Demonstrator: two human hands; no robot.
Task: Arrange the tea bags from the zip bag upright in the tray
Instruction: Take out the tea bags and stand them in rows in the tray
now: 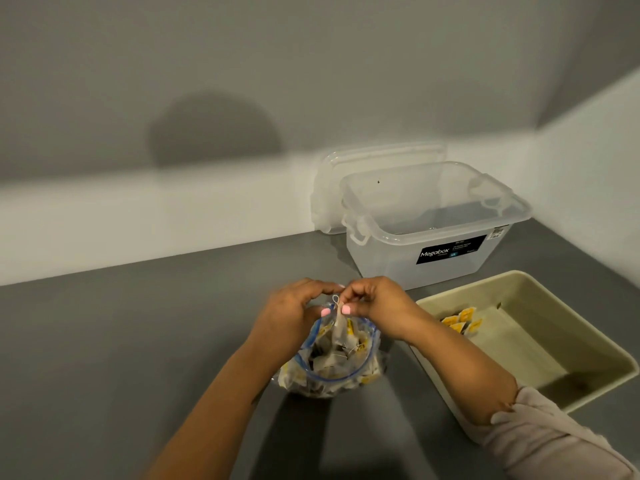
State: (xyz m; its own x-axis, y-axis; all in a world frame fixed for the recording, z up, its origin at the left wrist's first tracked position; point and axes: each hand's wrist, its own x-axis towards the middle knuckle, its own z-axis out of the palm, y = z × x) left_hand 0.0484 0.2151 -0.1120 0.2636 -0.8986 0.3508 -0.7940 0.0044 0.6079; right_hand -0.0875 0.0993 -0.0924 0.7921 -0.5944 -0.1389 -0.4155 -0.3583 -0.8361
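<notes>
I see both hands, left hand (pixel 294 308) and right hand (pixel 372 299), pinching one pale paper tea bag (pixel 338 329) above the open clear blue-rimmed zip bag (pixel 332 362) at frame centre on the grey tabletop (pixel 138 341). Beige rectangular plastic tray (pixel 540 306) at lower right holds a few yellow-tagged tea bags (pixel 462 322).

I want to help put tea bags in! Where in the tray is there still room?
The tray is mostly bare from its near rim up to the middle. The yellow-tagged tea bags crowd its far left part, beside the right hand's wrist.
</notes>
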